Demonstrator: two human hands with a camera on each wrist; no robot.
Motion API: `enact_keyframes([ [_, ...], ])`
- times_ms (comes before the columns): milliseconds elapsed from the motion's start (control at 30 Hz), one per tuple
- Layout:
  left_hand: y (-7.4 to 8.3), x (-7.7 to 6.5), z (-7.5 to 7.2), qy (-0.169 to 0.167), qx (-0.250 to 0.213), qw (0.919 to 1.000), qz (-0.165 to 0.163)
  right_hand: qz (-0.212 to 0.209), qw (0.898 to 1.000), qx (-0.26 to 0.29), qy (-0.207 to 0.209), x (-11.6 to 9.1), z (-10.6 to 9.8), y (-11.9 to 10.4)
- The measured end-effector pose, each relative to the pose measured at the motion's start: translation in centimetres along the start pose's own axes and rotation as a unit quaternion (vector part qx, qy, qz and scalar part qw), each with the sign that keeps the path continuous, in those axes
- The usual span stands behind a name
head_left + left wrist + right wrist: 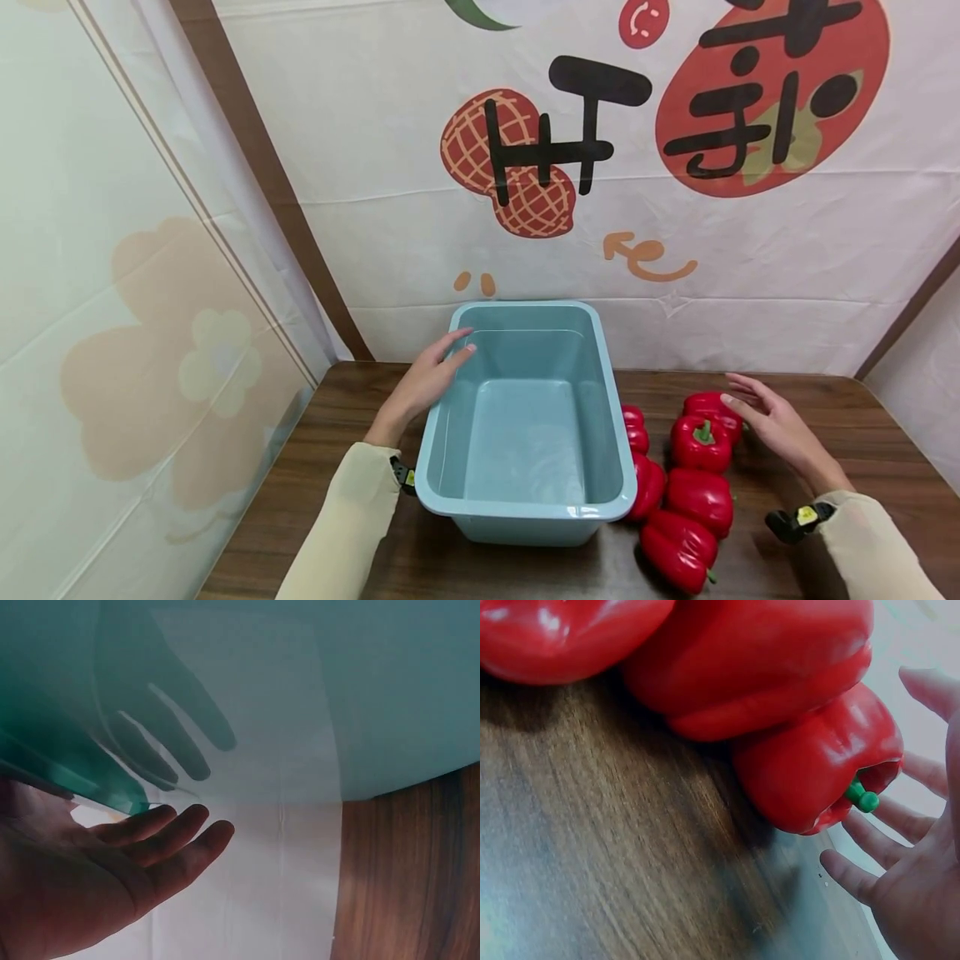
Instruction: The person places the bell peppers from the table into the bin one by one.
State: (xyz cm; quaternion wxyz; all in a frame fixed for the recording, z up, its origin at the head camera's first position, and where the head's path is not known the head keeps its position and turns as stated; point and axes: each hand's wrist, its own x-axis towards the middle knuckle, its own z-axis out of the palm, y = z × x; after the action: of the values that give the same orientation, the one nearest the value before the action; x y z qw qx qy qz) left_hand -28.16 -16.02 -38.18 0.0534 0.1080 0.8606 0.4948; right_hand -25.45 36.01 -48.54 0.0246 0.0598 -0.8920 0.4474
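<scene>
A light blue plastic basin [525, 510] stands on the table with nothing inside it. My left hand [422, 385] is at its left rim, thumb and index finger reaching over the edge. In the left wrist view, the other fingers [172, 851] extend loosely outside the wall, which mirrors them. Right of the basin lie several glossy red bell peppers [699, 500] with green stems. My right hand [780, 429] hovers beside the farthest bell pepper [825, 765], fingers spread and nothing held. In the right wrist view its fingertips come close to that pepper's stem end.
The dark wood table [300, 492] ends at a printed cloth backdrop [390, 217] behind the basin. Another cloth wall [112, 350] runs along the left side. Some peppers [647, 487] sit partly hidden behind the basin's right edge. Dark wrist-worn cameras [798, 521] are strapped at both sleeves.
</scene>
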Motion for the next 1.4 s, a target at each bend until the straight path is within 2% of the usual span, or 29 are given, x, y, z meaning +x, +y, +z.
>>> enact_keyframes([
  [233, 0.1, 0.0, 0.1, -0.023, -0.010, 0.9996, -0.016, 0.008, 1.000, -0.002, -0.003, 0.6, 0.1, -0.2],
  [633, 0.1, 0.5, 0.4, -0.006, -0.015, 0.9996, -0.025, 0.000, 1.000, 0.015, -0.012, 1.2, 0.5, 0.1],
  [900, -0.1, 0.8, 0.4, -0.003, -0.016, 0.9993, -0.033, 0.014, 0.999, 0.007, -0.031, 1.3, 0.5, 0.3],
  [1100, -0.5, 1.1, 0.4, -0.003, -0.025, 0.9992, -0.033, -0.004, 0.999, 0.031, -0.037, 1.6, 1.0, 0.3],
  [1233, -0.6, 1.1, 0.4, -0.004, -0.031, 0.9990, -0.031, -0.005, 0.999, 0.021, -0.036, 1.6, 1.5, 0.5],
  [1400, -0.5, 1.0, 0.4, -0.003, -0.028, 0.9990, -0.034, 0.022, 0.999, -0.006, -0.043, 1.4, 1.7, 0.7],
])
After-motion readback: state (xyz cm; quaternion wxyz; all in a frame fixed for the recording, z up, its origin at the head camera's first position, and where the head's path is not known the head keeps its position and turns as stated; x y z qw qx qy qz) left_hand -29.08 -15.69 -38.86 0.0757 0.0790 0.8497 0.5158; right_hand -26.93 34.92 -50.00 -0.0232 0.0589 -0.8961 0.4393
